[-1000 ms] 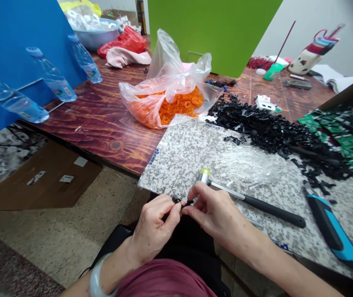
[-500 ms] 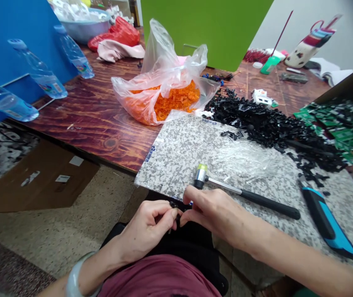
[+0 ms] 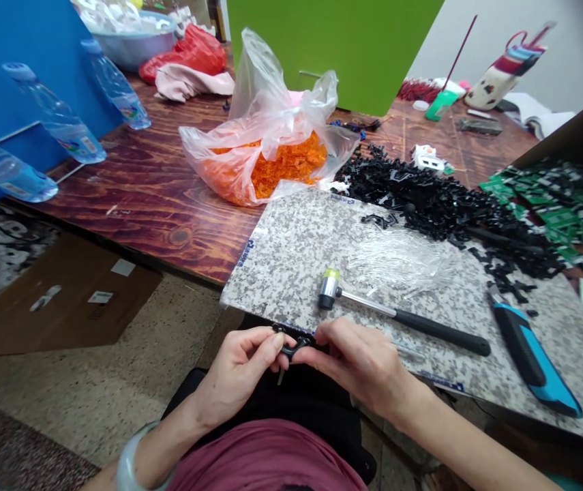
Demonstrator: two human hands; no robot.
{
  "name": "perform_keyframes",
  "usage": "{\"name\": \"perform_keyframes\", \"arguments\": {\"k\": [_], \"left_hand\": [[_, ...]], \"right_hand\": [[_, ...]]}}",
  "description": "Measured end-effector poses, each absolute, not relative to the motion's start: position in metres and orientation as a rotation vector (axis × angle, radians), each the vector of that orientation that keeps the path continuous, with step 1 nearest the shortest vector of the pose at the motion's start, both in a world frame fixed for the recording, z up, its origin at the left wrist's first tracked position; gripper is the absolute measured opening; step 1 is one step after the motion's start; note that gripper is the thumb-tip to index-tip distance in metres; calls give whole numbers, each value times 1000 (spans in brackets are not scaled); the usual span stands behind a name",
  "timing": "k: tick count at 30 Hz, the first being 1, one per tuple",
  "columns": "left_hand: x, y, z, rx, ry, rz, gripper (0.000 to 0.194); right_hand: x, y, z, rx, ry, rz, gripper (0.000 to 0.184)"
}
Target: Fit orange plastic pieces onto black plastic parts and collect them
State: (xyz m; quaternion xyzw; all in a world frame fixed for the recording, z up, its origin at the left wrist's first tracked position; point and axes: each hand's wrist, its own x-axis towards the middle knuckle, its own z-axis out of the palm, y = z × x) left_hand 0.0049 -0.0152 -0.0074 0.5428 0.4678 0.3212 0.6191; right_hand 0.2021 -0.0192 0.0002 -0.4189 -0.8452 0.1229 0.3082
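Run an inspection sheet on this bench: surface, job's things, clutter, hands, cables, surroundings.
Surface: granite-patterned slab on a varnished wooden table.
Job's things: black plastic part between the fingertips; heap of black plastic parts behind the slab.
Clutter: mallet, blue utility knife, bag of orange pieces, water bottles.
Hands: left hand and right hand both pinch the part.
Cables: nothing seen.
Surroundings: blue panel, green panel, cardboard on a speckled floor.
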Motion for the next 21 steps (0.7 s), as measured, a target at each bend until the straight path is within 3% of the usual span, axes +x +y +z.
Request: {"name": "perform_keyframes", "arguments": {"k": [21], "left_hand": [[5, -19, -13, 1451, 1133, 667, 34]], "right_hand": [[196, -14, 12, -1259, -1886, 1288, 8]]}}
